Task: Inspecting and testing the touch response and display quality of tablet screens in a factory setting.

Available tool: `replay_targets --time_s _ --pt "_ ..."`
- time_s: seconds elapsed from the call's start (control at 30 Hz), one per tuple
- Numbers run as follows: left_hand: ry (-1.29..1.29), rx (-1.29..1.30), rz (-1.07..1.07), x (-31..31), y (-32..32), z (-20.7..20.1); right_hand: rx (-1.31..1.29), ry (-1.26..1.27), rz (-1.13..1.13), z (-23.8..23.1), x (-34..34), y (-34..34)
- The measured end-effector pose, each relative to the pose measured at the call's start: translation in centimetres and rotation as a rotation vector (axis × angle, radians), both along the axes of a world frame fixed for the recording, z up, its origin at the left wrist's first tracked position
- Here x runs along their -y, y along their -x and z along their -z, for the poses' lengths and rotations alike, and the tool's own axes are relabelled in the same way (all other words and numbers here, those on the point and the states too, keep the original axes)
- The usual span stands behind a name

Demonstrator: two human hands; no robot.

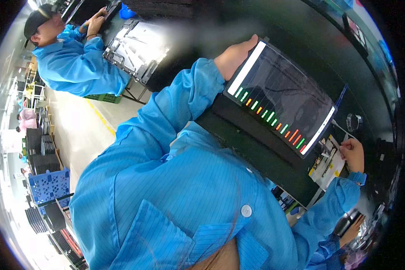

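Observation:
A flat display panel (283, 94) lies tilted across the dark bench in front of me, lit with a white strip at each end and rows of green, orange and red marks. My left hand (236, 56) grips its upper left edge, with the thumb stretched along the corner. Beyond the panel's right end, my right hand (353, 155) is closed in a pinch beside a light board with yellow patches (326, 166). A thin white cable (343, 129) runs from near the panel's right end toward this hand. Whatever its fingertips hold is too small to tell.
At the far left a co-worker in blue (72, 60) works beside a shiny metal frame (137, 47). A clear roll (353, 121) and a blue pen-like stick (342, 95) lie beyond the panel. Another person's hand (353, 229) shows at lower right. Blue crate (49, 186) stands left.

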State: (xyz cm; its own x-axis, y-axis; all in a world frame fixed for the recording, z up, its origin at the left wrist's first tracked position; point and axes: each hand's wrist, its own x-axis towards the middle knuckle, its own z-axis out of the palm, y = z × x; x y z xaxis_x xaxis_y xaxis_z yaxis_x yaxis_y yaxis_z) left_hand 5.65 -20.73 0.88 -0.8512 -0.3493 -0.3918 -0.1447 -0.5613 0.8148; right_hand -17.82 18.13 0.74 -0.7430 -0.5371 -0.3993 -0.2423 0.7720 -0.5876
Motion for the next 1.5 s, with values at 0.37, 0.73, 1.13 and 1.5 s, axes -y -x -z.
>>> replay_targets --time_s 0.37,0.73,1.13,1.5 --pt "-0.158 0.002 -0.022 0.3 0.2 0.2 -0.365 0.121 -0.071 -0.2 3.5 -12.6" --pt "-0.141 -0.087 -0.010 0.2 0.2 0.2 -0.351 0.019 0.012 0.7 3.3 -10.5" --pt "0.419 -0.408 0.150 -2.9 -4.7 -4.9 -0.281 0.112 0.292 -2.7 0.4 -10.1" --pt "1.487 -1.578 0.246 -7.4 -5.9 -6.5 -0.016 0.637 0.130 -3.2 10.2 -13.8"
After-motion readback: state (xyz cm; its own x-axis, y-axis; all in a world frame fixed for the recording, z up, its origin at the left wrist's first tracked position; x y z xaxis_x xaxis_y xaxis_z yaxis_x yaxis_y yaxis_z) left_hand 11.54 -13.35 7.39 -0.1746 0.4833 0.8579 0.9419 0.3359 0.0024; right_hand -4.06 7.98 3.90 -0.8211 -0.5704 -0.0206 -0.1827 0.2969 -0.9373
